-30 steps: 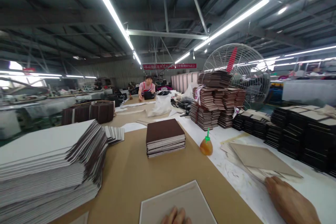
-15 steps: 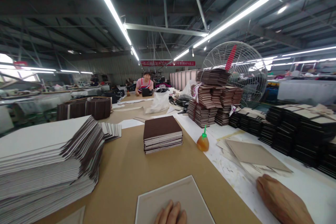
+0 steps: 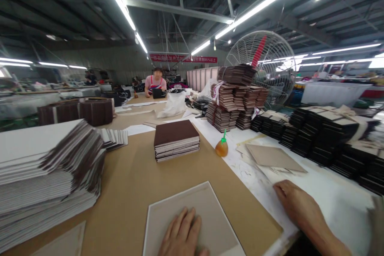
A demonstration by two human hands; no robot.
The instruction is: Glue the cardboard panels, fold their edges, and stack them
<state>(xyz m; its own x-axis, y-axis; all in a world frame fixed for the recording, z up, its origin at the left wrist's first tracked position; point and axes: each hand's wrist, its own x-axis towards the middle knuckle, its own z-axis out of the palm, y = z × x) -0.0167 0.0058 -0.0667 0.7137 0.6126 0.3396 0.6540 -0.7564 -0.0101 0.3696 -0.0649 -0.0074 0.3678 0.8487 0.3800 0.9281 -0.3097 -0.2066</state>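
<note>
My left hand (image 3: pixel 181 234) lies flat, fingers stretched out, on a beige rectangular panel (image 3: pixel 201 208) with a pale border. The panel rests on the brown board covering the table in front of me. To the right, my right hand (image 3: pixel 292 200) is closed, knuckles up, over the white paper, near a loose pile of beige sheets (image 3: pixel 276 157). Its fingertips are turned under, so anything in them is hidden. Beyond the panel stands a neat stack of dark brown covers (image 3: pixel 177 132) with white edges. An amber glue bottle (image 3: pixel 222 149) with a green nozzle sits beside that stack.
A tall, leaning stack of white-faced panels (image 3: pixel 45 176) fills the left side. Brown bundles (image 3: pixel 225 104) and black stacks (image 3: pixel 324 136) line the right, before a large caged fan (image 3: pixel 270 68). A person (image 3: pixel 156 84) sits at the table's far end.
The view has tilted down and swung a little to the right, so more of both hands and the panel shows. My left hand stays flat on the panel; my right hand stays closed.
</note>
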